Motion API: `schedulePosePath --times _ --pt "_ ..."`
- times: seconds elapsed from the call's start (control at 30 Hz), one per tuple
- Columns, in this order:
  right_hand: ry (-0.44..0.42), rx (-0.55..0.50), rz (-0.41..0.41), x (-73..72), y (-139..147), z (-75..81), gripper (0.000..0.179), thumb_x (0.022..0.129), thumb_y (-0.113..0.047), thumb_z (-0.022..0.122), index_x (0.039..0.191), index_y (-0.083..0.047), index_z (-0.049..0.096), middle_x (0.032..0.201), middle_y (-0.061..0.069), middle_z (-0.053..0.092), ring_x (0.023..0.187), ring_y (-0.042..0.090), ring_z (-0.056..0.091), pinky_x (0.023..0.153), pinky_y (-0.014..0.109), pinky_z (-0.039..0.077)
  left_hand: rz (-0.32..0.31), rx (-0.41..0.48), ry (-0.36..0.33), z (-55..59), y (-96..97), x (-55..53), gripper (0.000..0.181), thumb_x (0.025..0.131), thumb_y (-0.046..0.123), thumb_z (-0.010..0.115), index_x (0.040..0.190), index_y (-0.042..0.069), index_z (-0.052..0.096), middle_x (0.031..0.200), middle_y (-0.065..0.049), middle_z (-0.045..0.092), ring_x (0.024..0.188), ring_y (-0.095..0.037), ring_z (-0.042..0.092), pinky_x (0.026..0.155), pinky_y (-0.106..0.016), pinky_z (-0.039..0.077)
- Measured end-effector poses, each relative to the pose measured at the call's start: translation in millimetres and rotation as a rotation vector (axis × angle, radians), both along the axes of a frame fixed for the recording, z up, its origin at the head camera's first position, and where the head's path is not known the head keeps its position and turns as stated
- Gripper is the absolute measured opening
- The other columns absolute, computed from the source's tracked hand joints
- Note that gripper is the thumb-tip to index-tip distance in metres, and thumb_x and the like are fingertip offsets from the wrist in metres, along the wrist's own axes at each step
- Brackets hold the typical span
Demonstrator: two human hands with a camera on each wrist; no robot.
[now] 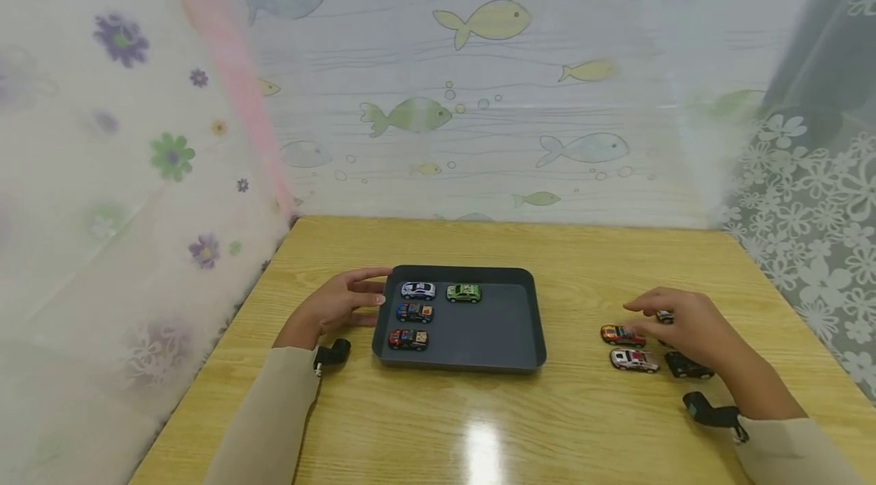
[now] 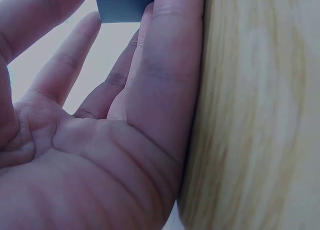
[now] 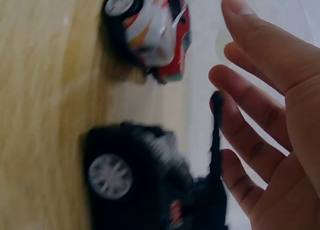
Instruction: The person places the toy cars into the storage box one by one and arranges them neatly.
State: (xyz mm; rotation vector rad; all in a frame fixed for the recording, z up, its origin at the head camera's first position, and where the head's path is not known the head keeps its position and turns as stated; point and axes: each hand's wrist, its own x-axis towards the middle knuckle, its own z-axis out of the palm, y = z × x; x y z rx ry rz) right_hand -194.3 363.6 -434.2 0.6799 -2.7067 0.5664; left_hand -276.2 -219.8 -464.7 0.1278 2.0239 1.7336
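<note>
My left hand point(image 1: 342, 301) touches the left wall of a dark grey tray point(image 1: 493, 325) with loosely extended fingers. In the left wrist view, its edge lies along the wooden table and the tray's side point(image 2: 122, 6) shows past the fingers. Inside the tray stand a white-purple toy car point(image 1: 418, 290), a green one point(image 1: 463, 293), a blue-orange one point(image 1: 414, 312) and a red-blue one point(image 1: 408, 340). My right hand point(image 1: 684, 325) hovers over more toy cars, fingers relaxed and apart. Near it are an orange-red car point(image 1: 621, 334), a white-red car point(image 1: 633, 360) and a black car point(image 1: 688, 366).
Another small car point(image 1: 664, 315) is partly hidden behind the right hand. The light wooden table point(image 1: 411, 424) meets a fish-print curtain point(image 1: 493, 150) at its back edge. A flower-print curtain point(image 1: 137, 188) hangs on the left, and white lace-patterned fabric point(image 1: 821, 257) on the right.
</note>
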Motion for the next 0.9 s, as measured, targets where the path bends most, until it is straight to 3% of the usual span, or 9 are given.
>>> schedulePosePath --times 0.17,0.37,0.73,0.9 --pt "-0.115 -0.003 -0.032 2.1 8.3 -4.1 0.025 0.086 -0.027 0.086 0.110 -0.018 0.082 0.104 -0.004 0.073 0.083 0.011 0.066 0.062 0.026 0.052 0.006 0.006 -0.006 -1.0 -0.4 0.1 0.062 0.098 0.012 0.073 0.153 0.030 0.051 0.157 -0.017 0.048 0.122 -0.031 0.068 0.092 -0.048 0.062" --pt "-0.189 -0.019 -0.016 2.3 10.3 -7.0 0.024 0.085 -0.028 0.086 0.107 -0.019 0.082 0.103 -0.005 0.071 0.076 -0.001 0.059 0.058 0.024 0.047 0.019 0.007 -0.017 0.6 -1.0 0.8 0.062 0.096 0.013 0.075 0.151 0.031 0.054 0.157 -0.015 0.049 0.122 -0.030 0.068 0.092 -0.048 0.062" --pt "-0.161 -0.030 0.056 2.4 8.4 -11.1 0.019 0.085 -0.020 0.086 0.104 -0.021 0.083 0.100 -0.008 0.073 0.080 -0.005 0.062 0.060 0.023 0.052 -0.003 0.020 -0.014 0.0 -1.8 -0.5 0.065 0.095 0.015 0.077 0.153 0.029 0.052 0.157 -0.018 0.047 0.121 -0.030 0.068 0.092 -0.047 0.062" --pt "-0.186 -0.010 0.046 1.2 6.7 -11.1 0.019 0.086 -0.023 0.085 0.105 -0.021 0.083 0.101 -0.009 0.073 0.081 -0.003 0.063 0.062 0.024 0.053 0.001 0.019 -0.013 0.5 -2.4 0.4 0.065 0.095 0.015 0.077 0.153 0.029 0.052 0.157 -0.017 0.048 0.121 -0.030 0.068 0.092 -0.047 0.062"
